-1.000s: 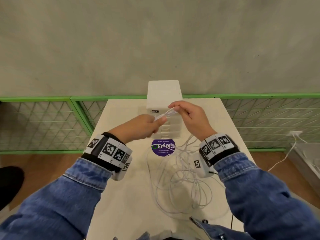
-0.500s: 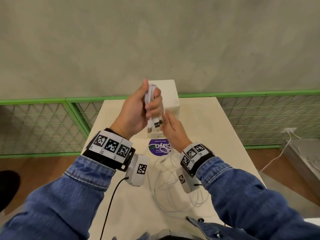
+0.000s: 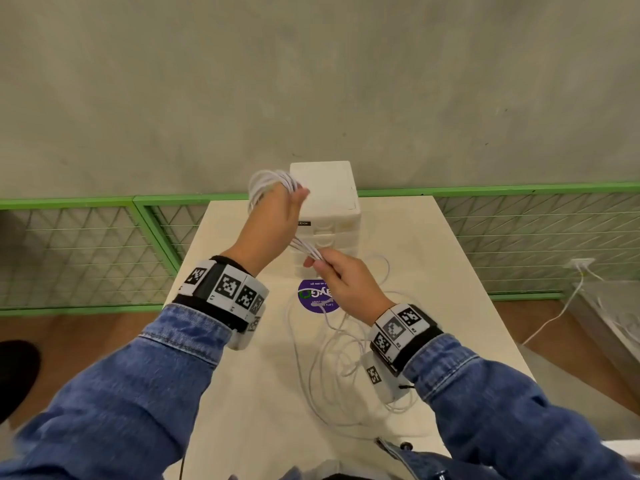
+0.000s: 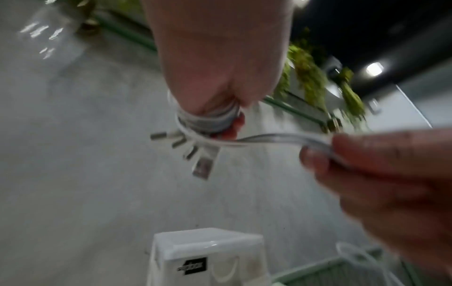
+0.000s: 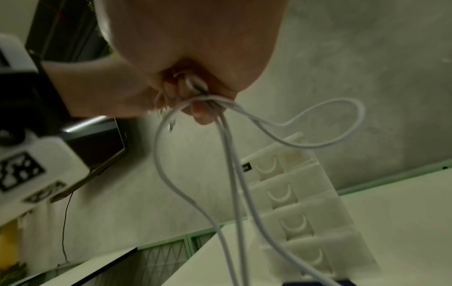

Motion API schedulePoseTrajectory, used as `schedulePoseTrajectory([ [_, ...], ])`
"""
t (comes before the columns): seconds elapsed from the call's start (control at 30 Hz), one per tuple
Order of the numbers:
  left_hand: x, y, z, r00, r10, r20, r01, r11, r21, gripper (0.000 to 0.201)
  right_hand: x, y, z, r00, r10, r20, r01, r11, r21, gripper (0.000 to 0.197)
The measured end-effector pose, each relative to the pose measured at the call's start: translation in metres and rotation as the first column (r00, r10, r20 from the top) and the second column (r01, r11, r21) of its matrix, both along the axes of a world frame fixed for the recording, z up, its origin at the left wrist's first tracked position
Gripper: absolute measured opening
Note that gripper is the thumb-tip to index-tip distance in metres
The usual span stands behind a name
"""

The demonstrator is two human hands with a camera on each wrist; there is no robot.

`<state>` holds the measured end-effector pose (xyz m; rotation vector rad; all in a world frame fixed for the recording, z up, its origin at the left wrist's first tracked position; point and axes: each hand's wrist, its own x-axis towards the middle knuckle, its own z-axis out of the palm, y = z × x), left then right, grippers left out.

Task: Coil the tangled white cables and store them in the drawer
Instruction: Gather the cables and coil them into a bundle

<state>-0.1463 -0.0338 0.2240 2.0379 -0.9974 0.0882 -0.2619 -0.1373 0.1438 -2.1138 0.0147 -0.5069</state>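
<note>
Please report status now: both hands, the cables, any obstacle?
Left hand wrapped in white cables. Right hand pinches the strands. Slack loose on table. Drawer unit shut, nothing blocking.

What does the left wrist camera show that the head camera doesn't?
Only the left wrist view shows the metal plugs fanning out below the left hand. Only the head view shows the slack cable loops on the table and the purple sticker. Both show the white cables wrapped round the left hand, the right hand pinching the strands, and the drawer unit.
</note>
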Motion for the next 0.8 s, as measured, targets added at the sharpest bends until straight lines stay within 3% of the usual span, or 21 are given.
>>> schedulePoseTrajectory([
  [0.03, 0.000, 0.001, -0.004, 1.000, -0.011, -0.006, 0.012, 0.985, 0.169, 0.037, 0.001, -0.003, 0.004, 1.000, -0.005, 0.031, 0.005, 1.000, -0.016, 0.026],
  [0.1, -0.005, 0.004, -0.008, 0.984, -0.091, -0.153, 0.135, 0.941, 0.310, 0.042, 0.002, -0.009, 0.011, 0.995, -0.028, 0.099, 0.030, 0.999, -0.025, 0.026],
  [0.2, -0.017, 0.006, -0.007, 0.840, -0.211, -0.499, 0.359, 0.907, 0.221, 0.053, 0.002, -0.024, 0.022, 0.977, -0.095, 0.189, 0.084, 0.995, 0.062, 0.017],
  [0.27, -0.025, 0.005, -0.005, 0.799, -0.247, -0.548, 0.405, 0.895, 0.188, 0.051, 0.004, -0.034, 0.027, 0.976, -0.112, 0.184, 0.093, 0.990, 0.109, 0.011],
  [0.4, -0.031, 0.001, -0.002, 0.874, -0.209, -0.439, 0.322, 0.926, 0.200, 0.053, 0.006, -0.048, 0.025, 0.995, -0.084, 0.049, 0.080, 0.993, 0.081, 0.008],
  [0.53, -0.022, 0.006, 0.010, 0.830, -0.164, -0.533, 0.173, 0.984, -0.033, 0.042, -0.004, -0.064, -0.001, 0.980, -0.177, -0.090, 0.183, 0.981, 0.065, 0.016],
  [0.63, -0.018, 0.010, 0.015, 0.867, -0.095, -0.489, 0.101, 0.995, -0.013, 0.042, -0.010, -0.077, -0.021, 0.954, -0.241, -0.178, 0.250, 0.967, 0.035, 0.017],
  [0.8, -0.014, 0.015, 0.019, 0.866, -0.004, -0.500, -0.041, 0.996, -0.079, 0.043, -0.019, -0.094, -0.041, 0.916, -0.262, -0.303, 0.267, 0.963, -0.025, 0.016],
])
